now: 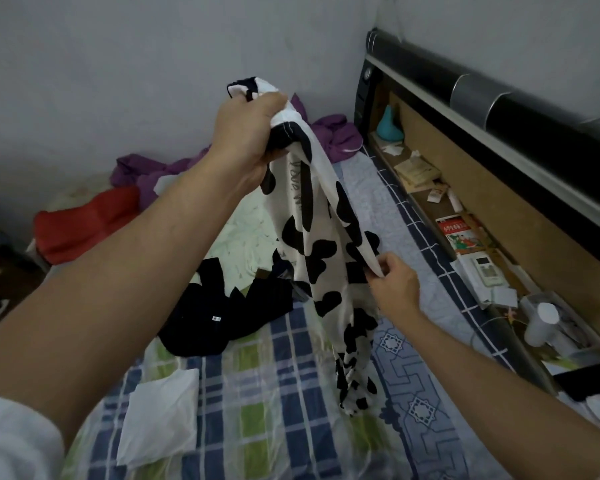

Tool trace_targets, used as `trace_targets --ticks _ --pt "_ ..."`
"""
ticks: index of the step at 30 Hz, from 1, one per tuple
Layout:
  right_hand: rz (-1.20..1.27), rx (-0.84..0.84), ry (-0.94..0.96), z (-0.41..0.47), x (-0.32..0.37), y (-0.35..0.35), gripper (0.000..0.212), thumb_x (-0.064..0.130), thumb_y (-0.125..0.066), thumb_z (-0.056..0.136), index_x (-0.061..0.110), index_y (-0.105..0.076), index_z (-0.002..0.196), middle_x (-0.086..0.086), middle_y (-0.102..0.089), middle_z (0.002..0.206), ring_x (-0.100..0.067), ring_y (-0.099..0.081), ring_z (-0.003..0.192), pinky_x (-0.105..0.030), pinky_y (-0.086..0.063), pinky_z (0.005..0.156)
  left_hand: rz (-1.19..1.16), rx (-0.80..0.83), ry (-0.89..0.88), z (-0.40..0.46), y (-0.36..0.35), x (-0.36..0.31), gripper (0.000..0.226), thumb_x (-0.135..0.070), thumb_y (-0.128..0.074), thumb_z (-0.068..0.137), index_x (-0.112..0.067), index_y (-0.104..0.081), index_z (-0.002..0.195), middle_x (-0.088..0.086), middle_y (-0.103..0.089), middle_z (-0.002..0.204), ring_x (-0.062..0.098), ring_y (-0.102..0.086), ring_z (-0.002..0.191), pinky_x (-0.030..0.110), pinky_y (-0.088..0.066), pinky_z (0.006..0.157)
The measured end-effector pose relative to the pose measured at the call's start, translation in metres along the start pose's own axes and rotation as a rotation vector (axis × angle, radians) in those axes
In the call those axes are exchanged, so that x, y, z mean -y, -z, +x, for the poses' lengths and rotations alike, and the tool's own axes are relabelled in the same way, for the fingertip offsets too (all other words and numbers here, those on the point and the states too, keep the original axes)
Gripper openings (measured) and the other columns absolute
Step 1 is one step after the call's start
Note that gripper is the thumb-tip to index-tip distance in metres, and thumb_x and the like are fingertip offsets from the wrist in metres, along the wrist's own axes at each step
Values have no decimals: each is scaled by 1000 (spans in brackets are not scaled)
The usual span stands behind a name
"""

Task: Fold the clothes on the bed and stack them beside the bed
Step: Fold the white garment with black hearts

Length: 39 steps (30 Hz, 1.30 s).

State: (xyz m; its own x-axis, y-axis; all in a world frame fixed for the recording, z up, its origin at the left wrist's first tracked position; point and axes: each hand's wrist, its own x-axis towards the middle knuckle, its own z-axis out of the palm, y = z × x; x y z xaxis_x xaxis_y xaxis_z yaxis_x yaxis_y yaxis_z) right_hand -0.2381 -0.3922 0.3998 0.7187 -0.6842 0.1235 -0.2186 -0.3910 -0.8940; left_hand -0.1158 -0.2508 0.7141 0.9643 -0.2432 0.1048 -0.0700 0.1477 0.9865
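Observation:
A white garment with black cow patches (pixel 321 251) hangs lengthwise above the bed. My left hand (pixel 248 133) is raised and shut on its bunched top end. Lower and to the right, my right hand (pixel 394 284) pinches a side edge of the same garment. Its bottom end trails down onto the plaid sheet (pixel 274 393). A black garment (pixel 219 313) lies crumpled on the bed just left of the hanging one. Farther back, a red garment (pixel 84 226) and purple clothes (pixel 160 171) lie near the wall.
A white folded cloth (pixel 160 414) lies on the plaid sheet at the front left. The headboard shelf (pixel 482 216) on the right holds a teal bottle (pixel 388 124), booklets, a remote control (pixel 487 270) and a white cup (pixel 542 323). A grey wall stands behind the bed.

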Motion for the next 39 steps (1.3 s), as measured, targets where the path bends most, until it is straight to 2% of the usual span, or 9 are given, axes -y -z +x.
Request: trace_targets --ticks 4,6,13,16,19,26,30,35,39 --pt "91 -189 -39 9 6 5 31 9 -69 79 32 -48 77 10 -55 69 -2 -55 65 -28 -44 58 -29 -56 -68 1 -6 -14 15 -8 -68 92 -8 -57 103 9 -66 84 16 -72 62 33 -58 59" --pt "146 -245 88 10 9 8 35 11 -70 81 35 -46 73 11 -51 63 3 -53 61 -12 -37 54 -41 -93 -111 6 -8 -28 20 -9 -68 92 -6 -57 109 11 -67 88 17 -73 63 34 -59 59" --pt "124 -31 433 9 12 -2 16 14 -74 88 16 -61 80 9 -58 81 -11 -55 78 -21 -43 69 -4 -70 -157 13 -20 -46 21 -11 -68 92 -5 -58 110 11 -66 89 22 -72 72 38 -61 62" --pt "200 90 381 4 11 -6 10 31 -66 92 28 -61 85 9 -59 71 -7 -57 65 -19 -45 60 -9 -81 -149 14 -21 -41 21 -11 -67 93 -6 -57 110 13 -65 93 26 -71 78 38 -61 61" --pt "295 220 218 -6 8 -16 14 37 -62 95 35 -52 86 -3 -63 68 -20 -67 58 -38 -57 55 -17 -104 -142 14 -22 -36 20 -12 -67 93 -7 -57 111 15 -66 101 28 -72 86 37 -61 61" --pt "284 120 113 8 6 -35 20 16 -66 95 25 -64 113 13 -69 98 3 -66 91 -33 -60 86 1 -85 -164 6 -29 -34 12 -11 -65 93 -10 -55 100 11 -64 89 23 -70 73 31 -57 56" --pt "258 331 127 8 16 -38 44 47 -77 77 29 -63 115 12 -65 109 -4 -64 102 -29 -55 89 20 -70 -168 2 -33 -35 10 -11 -63 95 -9 -55 100 12 -63 90 26 -69 78 40 -62 58" --pt "48 204 191 -13 25 -64 61 74 -76 67 30 -51 100 16 -47 95 -10 -51 95 -28 -49 77 28 -93 -166 2 -37 -31 9 -11 -64 96 -9 -58 102 14 -67 101 33 -72 96 54 -63 76" --pt "9 99 144 -18 35 -81 32 46 -74 85 25 -54 96 12 -48 92 -15 -48 97 -35 -48 79 41 -99 -162 5 -38 -25 11 -9 -64 94 -8 -59 103 12 -66 98 32 -72 95 54 -63 75"
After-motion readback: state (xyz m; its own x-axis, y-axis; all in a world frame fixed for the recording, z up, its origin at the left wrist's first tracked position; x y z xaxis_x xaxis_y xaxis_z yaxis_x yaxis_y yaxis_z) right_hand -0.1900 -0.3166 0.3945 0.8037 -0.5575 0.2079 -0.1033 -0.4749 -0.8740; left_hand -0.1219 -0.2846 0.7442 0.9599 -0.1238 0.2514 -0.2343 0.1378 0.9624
